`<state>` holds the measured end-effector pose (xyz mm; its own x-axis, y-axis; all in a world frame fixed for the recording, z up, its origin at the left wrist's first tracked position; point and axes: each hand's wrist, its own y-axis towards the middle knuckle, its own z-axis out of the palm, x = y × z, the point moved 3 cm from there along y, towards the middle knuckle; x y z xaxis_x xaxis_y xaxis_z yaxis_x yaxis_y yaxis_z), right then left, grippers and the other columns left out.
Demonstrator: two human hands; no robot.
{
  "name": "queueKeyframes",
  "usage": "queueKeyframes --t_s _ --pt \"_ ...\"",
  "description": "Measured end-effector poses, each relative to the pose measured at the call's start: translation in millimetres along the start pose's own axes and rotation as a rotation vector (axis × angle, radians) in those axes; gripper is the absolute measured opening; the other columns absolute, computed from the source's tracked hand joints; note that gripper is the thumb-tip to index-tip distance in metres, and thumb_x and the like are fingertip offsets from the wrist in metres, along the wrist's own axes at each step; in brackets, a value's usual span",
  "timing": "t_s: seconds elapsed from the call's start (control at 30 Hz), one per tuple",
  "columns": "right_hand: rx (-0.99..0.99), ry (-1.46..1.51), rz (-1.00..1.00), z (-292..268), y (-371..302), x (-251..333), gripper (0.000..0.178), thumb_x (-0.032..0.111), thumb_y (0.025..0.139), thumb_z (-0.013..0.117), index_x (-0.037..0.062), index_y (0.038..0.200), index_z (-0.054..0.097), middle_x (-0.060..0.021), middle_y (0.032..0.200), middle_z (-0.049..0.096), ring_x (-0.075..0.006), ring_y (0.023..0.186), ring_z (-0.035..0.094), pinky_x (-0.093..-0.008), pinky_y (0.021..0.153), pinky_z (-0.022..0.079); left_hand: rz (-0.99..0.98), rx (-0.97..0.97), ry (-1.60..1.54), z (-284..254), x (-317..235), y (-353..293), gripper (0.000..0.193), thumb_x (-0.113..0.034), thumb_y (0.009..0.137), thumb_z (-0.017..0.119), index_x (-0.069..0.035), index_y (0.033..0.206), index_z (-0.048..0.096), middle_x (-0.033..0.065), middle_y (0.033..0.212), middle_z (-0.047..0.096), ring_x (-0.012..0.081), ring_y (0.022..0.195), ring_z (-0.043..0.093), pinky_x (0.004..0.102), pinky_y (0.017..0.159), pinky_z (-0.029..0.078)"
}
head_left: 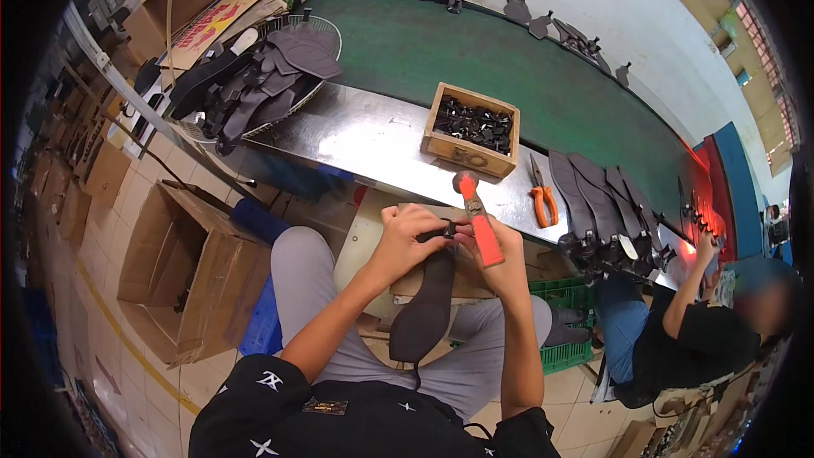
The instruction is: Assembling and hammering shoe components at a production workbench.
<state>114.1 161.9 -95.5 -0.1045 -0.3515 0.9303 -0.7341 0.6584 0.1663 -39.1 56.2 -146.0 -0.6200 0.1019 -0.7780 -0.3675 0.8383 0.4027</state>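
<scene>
Over my lap, a dark brown shoe insole (424, 314) hangs with its wide end toward me. At its far, narrow end sits a small black clip (448, 227). My left hand (409, 236) is closed, its fingertips pinching this clip from the left. My right hand (500, 253) has fingertips at the clip's right side and also holds a hammer (486, 237) with a red handle, its round head pointing up and away from me. A pale wooden board (407, 287) lies under the hands, partly hidden by them and the insole.
Ahead, a wooden box (471, 155) of black clips stands on the metal ledge (365, 131), with orange-handled pliers (543, 195) and stacked insoles (593, 199) to its right. A wire basket (337, 34) heaped with insoles is left, by a green belt (407, 34). A co-worker (704, 322) sits right.
</scene>
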Motion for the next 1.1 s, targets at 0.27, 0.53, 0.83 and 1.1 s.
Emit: queueKeyframes --t_s 0.27,0.53,0.83,1.1 --pt "-0.023 -0.236 -0.226 -3 -5 13 0.031 -0.001 0.079 0.074 -0.001 0.109 0.071 -0.0139 0.103 0.073 -0.0338 0.089 0.07 -0.0328 0.081 0.054 0.036 0.061 -0.206 -4 -4 11 0.031 -0.015 0.077 0.083 -0.003 0.105 0.075 0.0107 0.106 0.075 0.0271 0.104 0.068 0.0382 0.096 0.048" --pt "-0.159 -0.127 -0.091 -7 -31 29 0.025 0.01 0.095 0.068 -0.0041 0.115 0.065 -0.0084 0.091 0.068 -0.0151 0.067 0.062 -0.0265 0.062 0.049 -0.074 0.134 -0.338 -5 0 14 0.025 -0.008 0.077 0.083 -0.001 0.1 0.078 0.012 0.099 0.076 0.0226 0.097 0.07 0.0344 0.088 0.054" --pt "-0.202 -0.25 -0.163 -5 -76 90 0.028 0.012 0.103 0.058 -0.0058 0.124 0.056 -0.0097 0.076 0.06 -0.015 0.059 0.057 -0.0304 0.055 0.044 -0.025 0.116 -0.356 -1 5 16 0.029 -0.009 0.077 0.083 -0.003 0.105 0.079 0.0112 0.096 0.076 0.0205 0.089 0.069 0.0317 0.082 0.054" --pt "-0.169 -0.217 -0.099 4 -69 63 0.024 0.011 0.102 0.058 -0.0026 0.122 0.057 -0.0231 0.081 0.062 -0.0375 0.065 0.058 -0.0407 0.061 0.046 -0.083 0.148 -0.413 -4 0 13 0.026 -0.011 0.077 0.085 -0.003 0.102 0.08 0.0111 0.098 0.076 0.0206 0.093 0.07 0.0333 0.086 0.053"
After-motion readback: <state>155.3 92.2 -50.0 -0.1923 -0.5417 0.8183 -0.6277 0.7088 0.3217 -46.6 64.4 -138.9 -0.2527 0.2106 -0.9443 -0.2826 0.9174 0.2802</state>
